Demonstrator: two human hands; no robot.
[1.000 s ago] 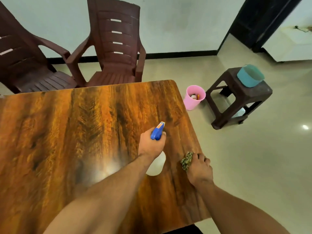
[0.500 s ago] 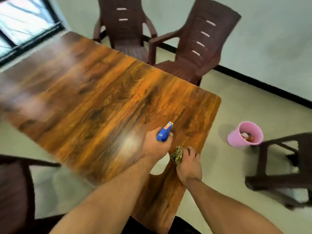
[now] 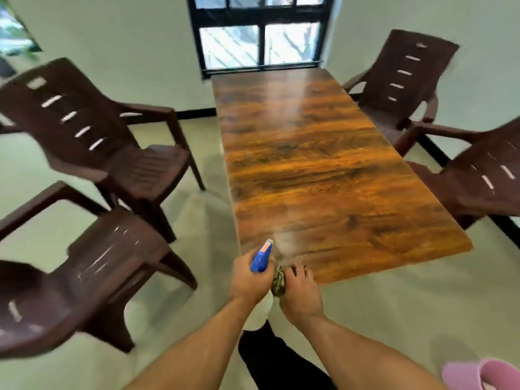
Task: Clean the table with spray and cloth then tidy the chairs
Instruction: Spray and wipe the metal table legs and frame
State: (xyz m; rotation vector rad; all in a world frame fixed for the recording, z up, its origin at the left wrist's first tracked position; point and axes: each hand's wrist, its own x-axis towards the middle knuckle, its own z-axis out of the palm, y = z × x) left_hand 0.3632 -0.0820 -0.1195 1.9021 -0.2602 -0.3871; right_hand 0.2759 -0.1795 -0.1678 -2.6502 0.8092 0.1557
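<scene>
1. L hand [image 3: 247, 280] grips spray [image 3: 261, 257]; nozzle aims fwd over table [image 3: 323, 164] corner.
2. R hand [image 3: 299, 291] clutches cloth [image 3: 278, 281] at near edge, just right of spray.
3. Long axis of table runs straight away toward window [image 3: 261, 32]; wipe likely goes fwd.

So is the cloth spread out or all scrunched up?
Scrunched up: the cloth is a bunched wad gripped by the right hand at the table edge, not laid flat.

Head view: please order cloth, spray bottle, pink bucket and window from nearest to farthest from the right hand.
1. cloth, in the right hand
2. spray bottle, in the left hand beside
3. pink bucket, floor, right
4. window, far wall
</scene>
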